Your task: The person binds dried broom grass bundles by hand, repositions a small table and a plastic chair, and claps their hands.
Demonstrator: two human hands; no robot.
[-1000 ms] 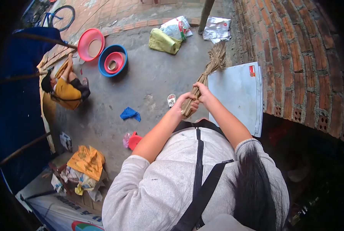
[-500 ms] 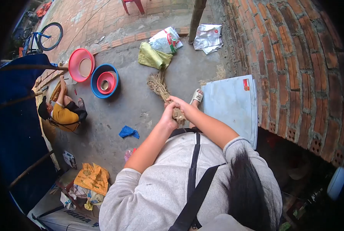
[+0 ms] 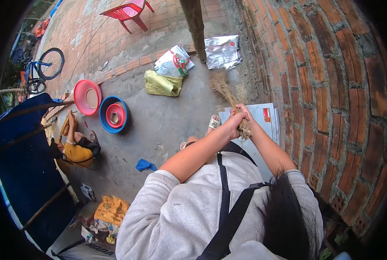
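Bundle of dry tan stalks (image 3: 229, 94) slants out over the flat pale-blue panel (image 3: 271, 128), its frayed end blurred past the panel's far edge. Left hand (image 3: 233, 125) and right hand (image 3: 243, 112) touch, fingers curled tightly round its near end. Left of the panel lies a crumpled blue cloth (image 3: 145, 165); right of it stands a red brick wall (image 3: 328, 99).

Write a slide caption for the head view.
Left hand and right hand grip a dry-looking bundle near a brick wall, a blue tub and another person across the floor.
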